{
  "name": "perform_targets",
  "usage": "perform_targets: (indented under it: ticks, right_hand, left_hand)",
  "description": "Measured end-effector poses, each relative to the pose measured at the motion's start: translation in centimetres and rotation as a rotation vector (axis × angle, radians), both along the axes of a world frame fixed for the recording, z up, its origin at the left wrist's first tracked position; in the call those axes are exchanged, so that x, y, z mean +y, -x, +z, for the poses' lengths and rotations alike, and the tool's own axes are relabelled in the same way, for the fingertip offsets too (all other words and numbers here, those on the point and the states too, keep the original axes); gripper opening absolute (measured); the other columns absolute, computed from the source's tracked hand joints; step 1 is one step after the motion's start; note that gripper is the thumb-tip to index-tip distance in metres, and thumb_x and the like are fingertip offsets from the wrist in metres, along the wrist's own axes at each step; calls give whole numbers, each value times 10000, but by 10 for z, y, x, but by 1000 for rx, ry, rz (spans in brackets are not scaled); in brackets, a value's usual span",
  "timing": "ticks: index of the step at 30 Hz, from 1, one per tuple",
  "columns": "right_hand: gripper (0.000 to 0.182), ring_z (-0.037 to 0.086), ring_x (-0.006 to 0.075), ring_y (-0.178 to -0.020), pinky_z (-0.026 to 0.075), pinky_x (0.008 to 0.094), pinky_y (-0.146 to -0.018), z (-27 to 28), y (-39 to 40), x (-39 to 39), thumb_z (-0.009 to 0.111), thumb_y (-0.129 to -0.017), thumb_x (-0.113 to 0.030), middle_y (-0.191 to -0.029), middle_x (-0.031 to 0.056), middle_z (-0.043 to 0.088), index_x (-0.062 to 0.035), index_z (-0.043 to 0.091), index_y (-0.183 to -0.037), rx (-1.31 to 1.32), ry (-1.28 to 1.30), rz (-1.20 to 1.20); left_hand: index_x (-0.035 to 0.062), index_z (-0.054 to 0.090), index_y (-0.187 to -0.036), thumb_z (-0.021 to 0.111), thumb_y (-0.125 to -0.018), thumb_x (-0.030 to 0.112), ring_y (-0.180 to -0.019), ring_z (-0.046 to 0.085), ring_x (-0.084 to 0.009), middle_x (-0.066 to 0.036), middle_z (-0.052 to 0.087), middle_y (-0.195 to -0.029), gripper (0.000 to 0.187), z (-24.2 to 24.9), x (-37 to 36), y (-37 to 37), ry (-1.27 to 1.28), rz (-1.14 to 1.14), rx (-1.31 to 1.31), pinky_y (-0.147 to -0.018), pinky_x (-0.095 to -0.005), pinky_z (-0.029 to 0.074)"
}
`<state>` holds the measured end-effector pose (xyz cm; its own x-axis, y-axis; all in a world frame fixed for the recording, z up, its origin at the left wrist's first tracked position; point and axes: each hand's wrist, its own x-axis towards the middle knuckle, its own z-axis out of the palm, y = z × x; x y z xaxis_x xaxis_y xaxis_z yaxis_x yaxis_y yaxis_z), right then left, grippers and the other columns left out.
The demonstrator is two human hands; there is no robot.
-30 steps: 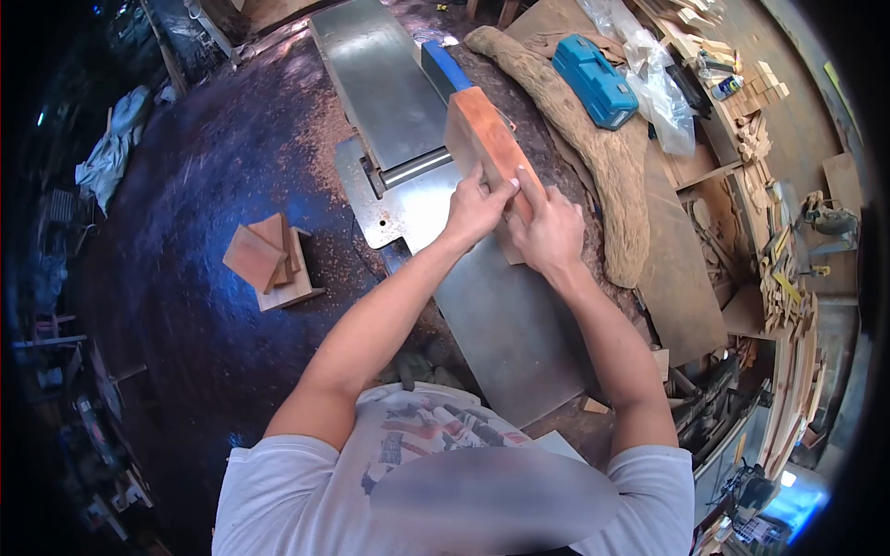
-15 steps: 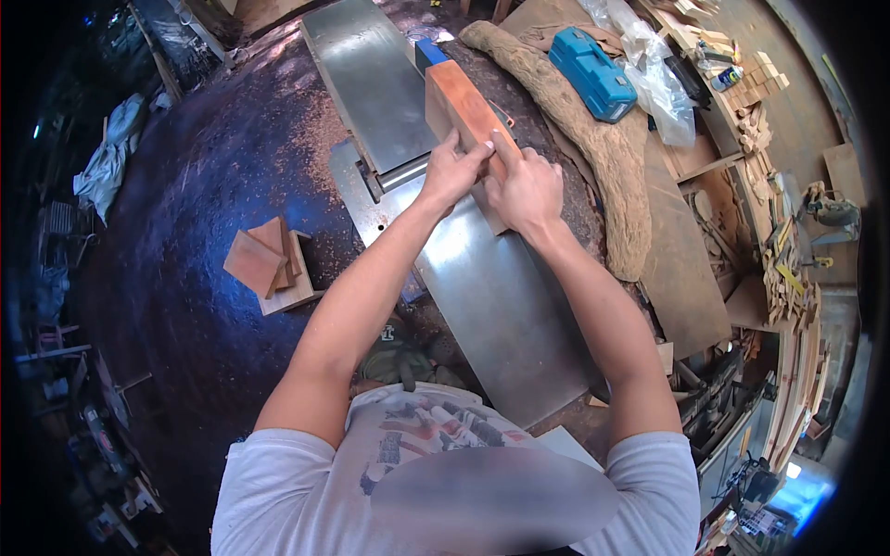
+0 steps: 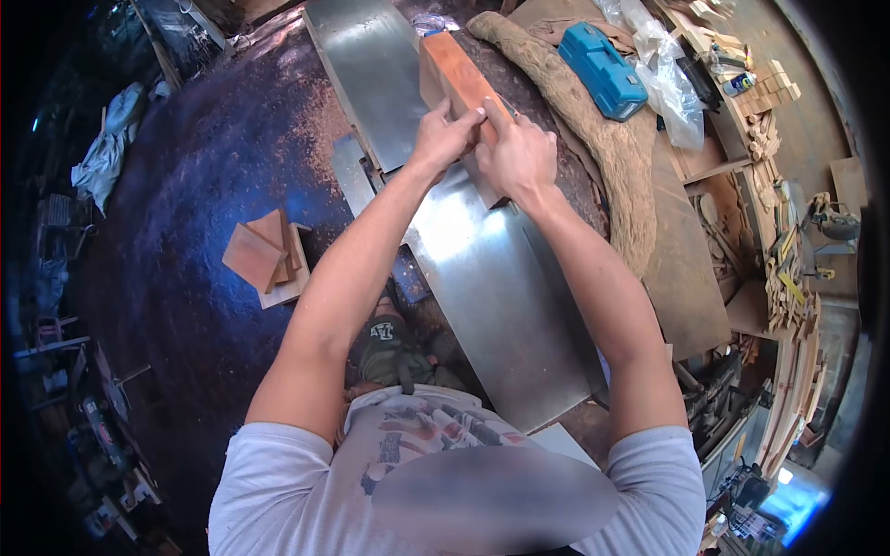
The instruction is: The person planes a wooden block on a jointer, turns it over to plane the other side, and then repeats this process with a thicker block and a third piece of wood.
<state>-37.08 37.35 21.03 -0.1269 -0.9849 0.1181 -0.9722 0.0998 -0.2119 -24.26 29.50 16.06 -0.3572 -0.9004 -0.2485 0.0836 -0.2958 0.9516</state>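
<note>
A reddish-brown wooden board (image 3: pixel 461 72) stands on edge on the metal bed of a jointer (image 3: pixel 505 315), spanning the gap between its near and far tables. My left hand (image 3: pixel 445 139) grips the board's left face and top edge, thumb toward the other hand. Just to the right, my right hand (image 3: pixel 519 156) is closed over the near part, index finger pointing forward along the top. Both hands nearly touch. The cutter area beneath is mostly hidden by the board and my left hand.
Several flat wood pieces (image 3: pixel 255 252) lie on a small stool at left, near sawdust on the dark floor. Right of the machine are a long rough log (image 3: pixel 593 125), a teal tool case (image 3: pixel 603 74), a clear plastic bag (image 3: pixel 672 93) and piled wood offcuts (image 3: pixel 774 306).
The board and both hands have moved forward along the jointer, away from my body. My grip looks much the same, and my arms reach farther out.
</note>
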Motion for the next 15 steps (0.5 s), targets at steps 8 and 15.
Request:
perform_targets:
  ticks: [8, 15]
  right_hand:
    - [722, 727, 396, -1063, 520, 546, -950, -3, -8, -42, 745, -838, -310, -1172, 241, 723, -214, 567, -1531, 17, 11, 1]
    - [720, 734, 388, -1043, 527, 534, -945, 1, -13, -71, 741, -849, -310, -1135, 242, 731, -211, 561, -1539, 22, -7, 13]
  left_hand:
    - [-21, 517, -1521, 729, -1002, 243, -962, 757, -212, -161, 718, -1226, 619, -3, -35, -2, 18, 96, -4, -786, -332, 645]
    - [-36, 433, -1588, 741, -991, 282, -1002, 755, -256, -207, 696, -1264, 743, 5, -59, -12, 40, 64, 4, -832, -367, 648]
